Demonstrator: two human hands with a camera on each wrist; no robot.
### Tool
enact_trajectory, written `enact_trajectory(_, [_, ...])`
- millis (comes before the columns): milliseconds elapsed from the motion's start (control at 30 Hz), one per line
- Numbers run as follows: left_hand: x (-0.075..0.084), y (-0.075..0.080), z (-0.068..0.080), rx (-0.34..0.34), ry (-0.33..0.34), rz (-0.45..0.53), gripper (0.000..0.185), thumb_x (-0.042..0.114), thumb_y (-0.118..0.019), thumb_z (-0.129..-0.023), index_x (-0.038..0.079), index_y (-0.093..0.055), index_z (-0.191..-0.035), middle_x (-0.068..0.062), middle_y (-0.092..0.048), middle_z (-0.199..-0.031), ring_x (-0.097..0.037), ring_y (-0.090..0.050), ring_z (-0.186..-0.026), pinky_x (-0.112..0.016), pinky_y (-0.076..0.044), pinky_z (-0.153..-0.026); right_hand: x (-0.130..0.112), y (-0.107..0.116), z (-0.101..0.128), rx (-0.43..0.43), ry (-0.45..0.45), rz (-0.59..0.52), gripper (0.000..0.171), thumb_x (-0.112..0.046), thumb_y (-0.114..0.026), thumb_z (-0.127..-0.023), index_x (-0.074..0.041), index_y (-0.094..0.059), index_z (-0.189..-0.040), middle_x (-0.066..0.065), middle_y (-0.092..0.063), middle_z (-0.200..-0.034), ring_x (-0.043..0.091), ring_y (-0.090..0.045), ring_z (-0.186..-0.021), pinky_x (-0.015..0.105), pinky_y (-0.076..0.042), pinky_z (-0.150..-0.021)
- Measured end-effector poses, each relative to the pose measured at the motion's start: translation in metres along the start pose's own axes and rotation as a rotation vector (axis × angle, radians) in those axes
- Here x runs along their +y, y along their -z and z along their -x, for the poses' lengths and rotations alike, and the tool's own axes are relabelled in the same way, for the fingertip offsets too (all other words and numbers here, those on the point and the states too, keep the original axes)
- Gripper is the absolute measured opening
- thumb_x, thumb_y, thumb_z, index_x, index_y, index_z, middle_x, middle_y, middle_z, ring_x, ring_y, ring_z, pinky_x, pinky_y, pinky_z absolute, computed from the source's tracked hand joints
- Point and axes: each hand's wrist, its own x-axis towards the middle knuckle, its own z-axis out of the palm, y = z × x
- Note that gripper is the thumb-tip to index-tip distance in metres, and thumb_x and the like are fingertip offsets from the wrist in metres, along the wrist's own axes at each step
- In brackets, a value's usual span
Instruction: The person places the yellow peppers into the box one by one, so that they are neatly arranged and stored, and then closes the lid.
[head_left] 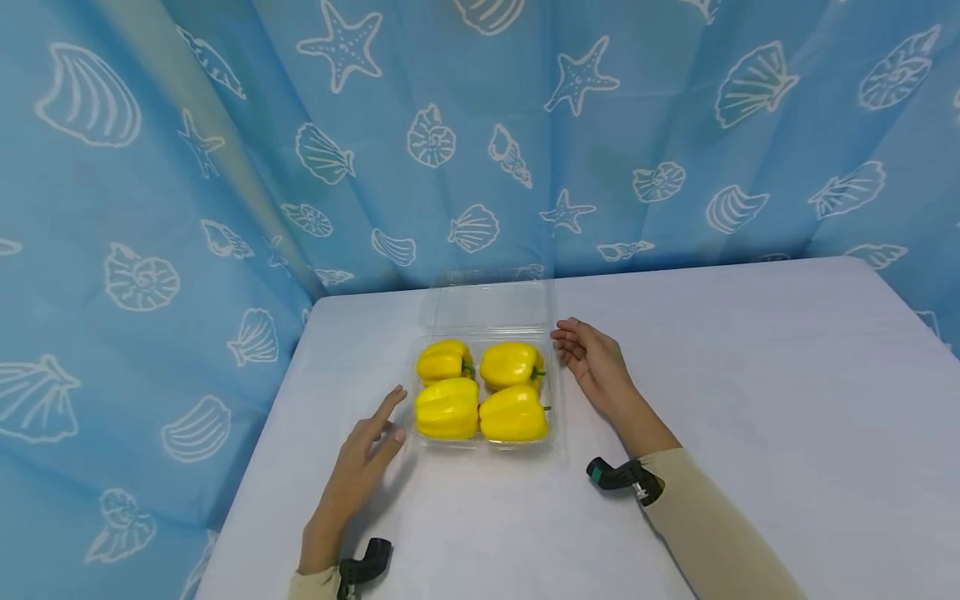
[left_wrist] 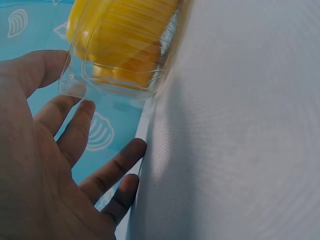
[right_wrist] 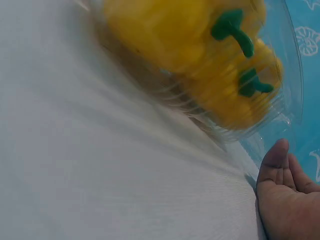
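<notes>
White table w/ blue shell curtain behind; both hands' grip apart, flanking pepper box.

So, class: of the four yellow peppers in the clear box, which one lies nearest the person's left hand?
The front-left pepper, in the near row on the left hand's side of the clear box. The other three lie further back or further right.

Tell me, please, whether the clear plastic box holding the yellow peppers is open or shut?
Open. The lid stands folded back behind the box, leaving the four peppers uncovered in the head view.
</notes>
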Motion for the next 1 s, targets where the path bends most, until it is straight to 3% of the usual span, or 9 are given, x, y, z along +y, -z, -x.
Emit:
enact_trajectory(167, [-0.001, -0.002, 0.001, -0.002, 0.015, -0.007, 0.056, 0.031, -0.055, -0.102, 0.030, -0.039, -0.155, 0.010, -0.040, -0.156, -0.019, -0.053, -0.111, -0.052, -0.042, -0.095, -0.001, 0.002, -0.006, -0.027, -0.001, -0.008, 0.044, -0.026, -0.056, -0.104, 0.007, -0.049, -0.133, 0.013, -0.057, -0.117, 0.016, -0.057, -0.100, 0.023, -0.049, -0.092])
enact_trajectory(467, [-0.001, 0.000, 0.000, -0.003, 0.011, -0.004, 0.056, 0.034, -0.055, -0.103, 0.038, -0.035, -0.155, 0.011, -0.042, -0.154, -0.018, -0.052, -0.110, -0.052, -0.041, -0.093, -0.001, 0.000, -0.020, -0.034, 0.037, 0.062, 0.043, -0.026, -0.058, -0.103, 0.006, -0.051, -0.131, 0.012, -0.058, -0.114, 0.016, -0.057, -0.097, 0.022, -0.051, -0.089])
enact_trajectory(667, [-0.002, -0.003, -0.001, -0.004, -0.021, -0.011, 0.056, 0.033, -0.055, -0.102, 0.030, -0.038, -0.156, 0.009, -0.041, -0.156, -0.019, -0.054, -0.110, -0.051, -0.042, -0.095, 0.000, 0.003, -0.029, -0.004, 0.041, 0.134, 0.041, -0.026, -0.057, -0.104, 0.005, -0.054, -0.131, 0.012, -0.058, -0.114, 0.016, -0.056, -0.096, 0.020, -0.051, -0.086])
enact_trajectory(1000, [0.001, 0.000, -0.001, 0.001, -0.005, -0.001, 0.056, 0.032, -0.056, -0.102, 0.030, -0.039, -0.155, 0.009, -0.041, -0.156, -0.019, -0.053, -0.110, -0.052, -0.041, -0.095, 0.003, 0.004, -0.037, 0.007, 0.091, 0.227, 0.036, -0.020, -0.066, -0.097, -0.001, -0.060, -0.127, 0.010, -0.060, -0.115, 0.017, -0.058, -0.098, 0.020, -0.052, -0.085])
